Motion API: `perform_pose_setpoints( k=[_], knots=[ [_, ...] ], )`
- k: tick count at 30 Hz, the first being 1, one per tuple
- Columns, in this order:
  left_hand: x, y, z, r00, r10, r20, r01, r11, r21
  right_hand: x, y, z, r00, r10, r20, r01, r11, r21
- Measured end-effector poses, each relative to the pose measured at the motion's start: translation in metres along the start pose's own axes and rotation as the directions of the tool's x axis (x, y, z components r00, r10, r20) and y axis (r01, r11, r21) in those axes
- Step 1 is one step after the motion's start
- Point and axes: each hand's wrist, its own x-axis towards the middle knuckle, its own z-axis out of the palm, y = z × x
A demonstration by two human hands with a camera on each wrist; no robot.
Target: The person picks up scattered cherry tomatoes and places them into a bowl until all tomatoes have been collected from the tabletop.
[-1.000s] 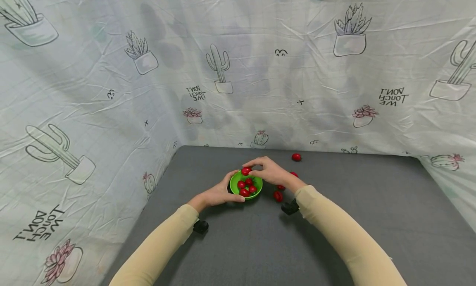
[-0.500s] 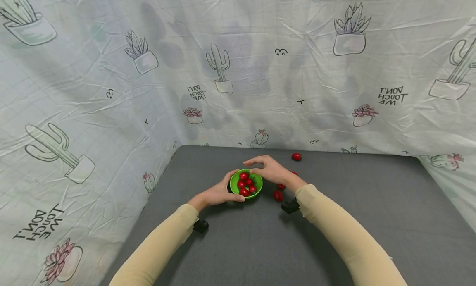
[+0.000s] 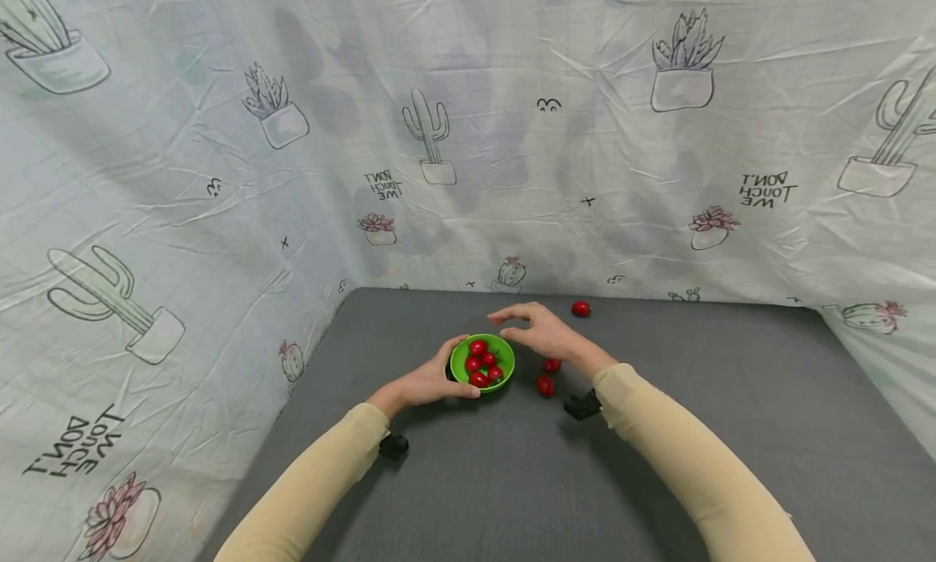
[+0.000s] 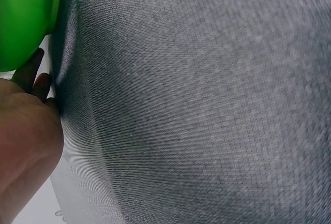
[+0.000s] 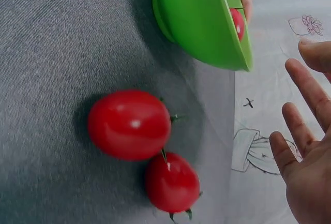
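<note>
A green bowl (image 3: 507, 365) with several small red tomatoes (image 3: 478, 348) in it stands on the grey tabletop. My left hand (image 3: 420, 383) grips it from the left, thumb at the near side and fingers round the far side. Just right of the bowl, my right hand (image 3: 548, 335) hovers with fingers spread and nothing between them. Close below that hand lie two loose tomatoes, a nearer tomato (image 3: 545, 386) and a farther tomato (image 3: 552, 365). In the right wrist view, the bigger-looking tomato (image 5: 129, 124) shows a green stem, and the right fingers are apart from everything.
Another tomato (image 3: 581, 309) lies farther back, near the table's rear edge. A pale cloth (image 3: 497, 140) with drawn cacti hangs behind and to the left of the grey table (image 3: 468, 481). Black wrist devices sit below both sleeves.
One second ago my right fingers held a tomato over the bowl; it was let go into it. The right hand has since drawn back rightward, covering a loose tomato. My left hand stays put.
</note>
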Motion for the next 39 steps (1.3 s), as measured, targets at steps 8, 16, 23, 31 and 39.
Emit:
perform_pose_setpoints(
  k=[8,16,23,31,39],
  knots=[
    [0.005,-0.003,0.001,1.000,-0.002,-0.016,0.002,1.000,0.002,-0.011,0.005,-0.025,0.999,0.022,-0.033,-0.022,1.000,-0.004],
    [0.006,-0.001,0.002,1.000,0.007,-0.014,-0.007,1.000,0.004,-0.023,0.014,-0.053,0.998,0.009,-0.059,-0.011,1.000,-0.028],
    [0.008,0.000,0.003,1.000,0.013,-0.015,-0.013,1.000,-0.001,-0.031,0.022,-0.068,0.995,0.040,-0.090,-0.041,0.999,-0.015],
    [0.007,0.001,0.004,1.000,0.019,-0.015,-0.019,1.000,-0.009,-0.043,0.032,-0.075,0.981,0.095,-0.167,-0.103,0.994,-0.034],
    [0.006,0.001,0.004,1.000,0.021,-0.011,-0.021,1.000,-0.016,-0.056,0.038,-0.082,0.976,0.108,-0.189,-0.118,0.992,-0.043]
  ],
)
